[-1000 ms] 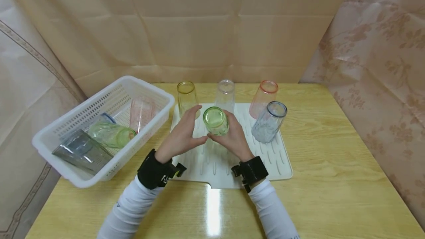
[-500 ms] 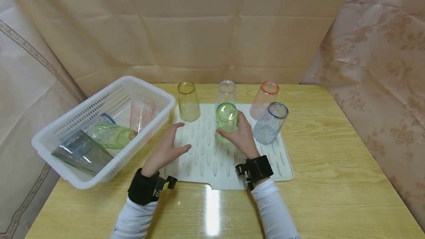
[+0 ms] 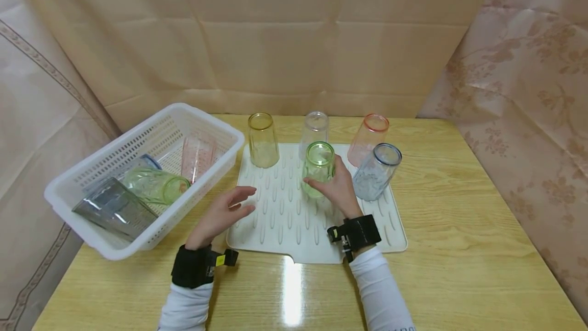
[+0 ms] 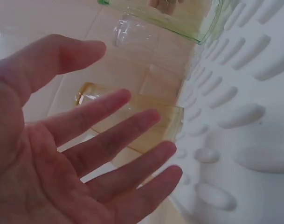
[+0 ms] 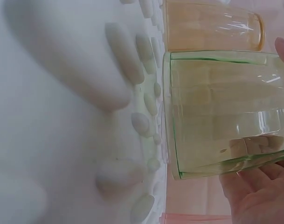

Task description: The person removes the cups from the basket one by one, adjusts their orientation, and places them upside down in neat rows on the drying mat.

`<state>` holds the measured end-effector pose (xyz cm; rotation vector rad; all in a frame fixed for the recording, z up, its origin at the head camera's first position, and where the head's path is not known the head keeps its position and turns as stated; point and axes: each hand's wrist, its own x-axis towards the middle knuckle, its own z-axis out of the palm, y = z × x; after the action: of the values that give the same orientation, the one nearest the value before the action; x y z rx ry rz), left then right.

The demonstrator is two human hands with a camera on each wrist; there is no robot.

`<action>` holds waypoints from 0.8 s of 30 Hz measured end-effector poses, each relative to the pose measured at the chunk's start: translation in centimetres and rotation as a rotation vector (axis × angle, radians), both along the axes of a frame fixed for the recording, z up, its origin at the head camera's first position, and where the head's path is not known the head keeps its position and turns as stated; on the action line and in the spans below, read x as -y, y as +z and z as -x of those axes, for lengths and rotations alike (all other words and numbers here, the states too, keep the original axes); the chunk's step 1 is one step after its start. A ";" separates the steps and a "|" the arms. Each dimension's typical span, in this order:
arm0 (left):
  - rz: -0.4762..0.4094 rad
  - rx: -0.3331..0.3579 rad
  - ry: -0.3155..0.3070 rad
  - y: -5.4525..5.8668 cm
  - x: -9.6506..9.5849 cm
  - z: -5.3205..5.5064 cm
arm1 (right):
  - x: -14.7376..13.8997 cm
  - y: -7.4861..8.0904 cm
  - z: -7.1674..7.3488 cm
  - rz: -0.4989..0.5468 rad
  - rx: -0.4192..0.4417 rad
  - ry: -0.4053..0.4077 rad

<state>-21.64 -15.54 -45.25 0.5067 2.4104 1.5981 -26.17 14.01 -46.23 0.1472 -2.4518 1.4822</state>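
My right hand (image 3: 339, 188) holds a green glass (image 3: 318, 170) upside down on the white drying mat (image 3: 275, 229), thumb on one side and fingers on the other. In the right wrist view the mouth of the green glass (image 5: 216, 116) is right at the ridged mat (image 5: 76, 140). My left hand (image 3: 222, 216) hovers over the mat's left front part, holding nothing. Its fingers are spread and nearly straight in the left wrist view. Behind the green glass is a clear glass (image 3: 317, 122). An amber glass (image 3: 263, 142) stands inverted at the mat's back left.
Right of the green glass stand a pink glass (image 3: 365, 142) and a blue glass (image 3: 374, 175), also inverted. At left, a white plastic basket (image 3: 105, 252) contains several glasses, among them a dark grey one (image 3: 115, 208) and a green one (image 3: 153, 185). A beige curtain (image 3: 257, 40) hangs behind the table.
My right hand has carried the green glass right and down onto the mat. My left hand has come away from beside it, moving left and toward me.
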 end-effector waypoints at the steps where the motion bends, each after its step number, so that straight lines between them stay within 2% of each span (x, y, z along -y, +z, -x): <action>1: -0.017 0.008 -0.008 -0.3 0.1 0.0 | 0.0 0.0 0.0 0.001 0.002 0.002; 9: -0.128 0.099 -0.010 -1.8 0.6 0.1 | 0.0 -0.3 0.2 -0.001 0.021 0.012; 17: -0.104 0.095 0.019 -2.5 0.7 0.1 | 0.0 -0.5 0.5 0.006 0.035 0.014; 24: -0.090 0.065 0.037 -3.0 0.7 0.1 | 0.0 -0.4 0.7 0.020 0.062 0.014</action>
<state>-21.74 -16.23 -48.25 0.4207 2.3227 1.7168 -26.82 13.99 -46.64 0.1172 -2.4885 1.5387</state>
